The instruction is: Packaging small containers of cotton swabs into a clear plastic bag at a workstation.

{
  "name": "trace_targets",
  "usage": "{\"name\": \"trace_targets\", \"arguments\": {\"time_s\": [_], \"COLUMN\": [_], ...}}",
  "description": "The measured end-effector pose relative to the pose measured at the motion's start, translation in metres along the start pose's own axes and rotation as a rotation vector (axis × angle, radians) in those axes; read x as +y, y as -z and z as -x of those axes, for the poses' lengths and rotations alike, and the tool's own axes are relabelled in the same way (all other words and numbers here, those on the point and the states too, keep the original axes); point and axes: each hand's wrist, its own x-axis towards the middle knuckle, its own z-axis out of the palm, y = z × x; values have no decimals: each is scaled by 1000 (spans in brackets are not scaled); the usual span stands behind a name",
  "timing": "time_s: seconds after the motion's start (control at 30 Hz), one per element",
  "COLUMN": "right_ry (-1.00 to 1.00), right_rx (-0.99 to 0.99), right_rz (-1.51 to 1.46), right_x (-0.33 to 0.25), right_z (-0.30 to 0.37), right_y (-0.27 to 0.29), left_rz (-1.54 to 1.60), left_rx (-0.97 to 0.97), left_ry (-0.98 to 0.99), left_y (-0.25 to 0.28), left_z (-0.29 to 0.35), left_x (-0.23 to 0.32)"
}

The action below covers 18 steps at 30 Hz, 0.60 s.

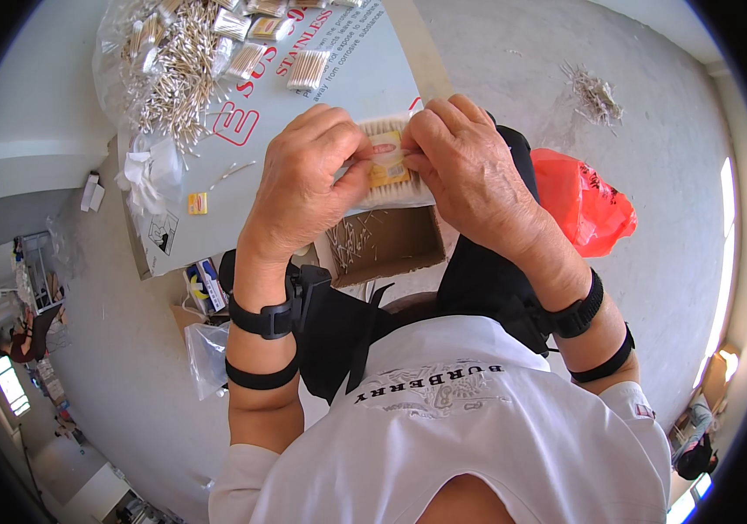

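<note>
Between my two hands is a clear plastic pack of cotton swabs (pixel 388 194) with a yellow label across its middle. My left hand (pixel 308 179) pinches it at the left of the label, thumb and forefinger closed on the plastic. On the other side my right hand (pixel 471 166) grips the pack, its fingers curled over the right part. Just below the pack, an open cardboard box (pixel 426 237) holds loose cotton swabs. A large heap of loose cotton swabs (pixel 183 79) lies on the table at the far left, beside several small bundled packs (pixel 308 70).
The grey table (pixel 338 113) has red print. White crumpled plastic (pixel 153 175) and a small yellow card (pixel 197 203) lie at its left. A red plastic bag (pixel 578 205) sits right of my leg; scattered swabs (pixel 593 94) lie on the floor. Two people are far off at the sides.
</note>
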Motion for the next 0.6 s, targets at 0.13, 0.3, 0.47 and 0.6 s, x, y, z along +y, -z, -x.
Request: {"name": "trace_targets", "arguments": {"time_s": [0.13, 0.3, 0.47, 0.6], "right_ry": [-9, 17, 27, 42], "right_rx": [-24, 15, -2, -42], "right_rz": [-11, -22, -12, -15], "right_x": [1, 2, 5, 4], "right_z": [0, -1, 0, -2], "right_y": [2, 1, 1, 3], "left_rz": [-73, -104, -211, -163], "left_rx": [-12, -35, -54, -50], "left_ry": [-45, -73, -148, -151], "left_y": [0, 0, -2, -6], "left_z": [-2, -5, -10, -10], "left_x": [1, 4, 8, 8]}}
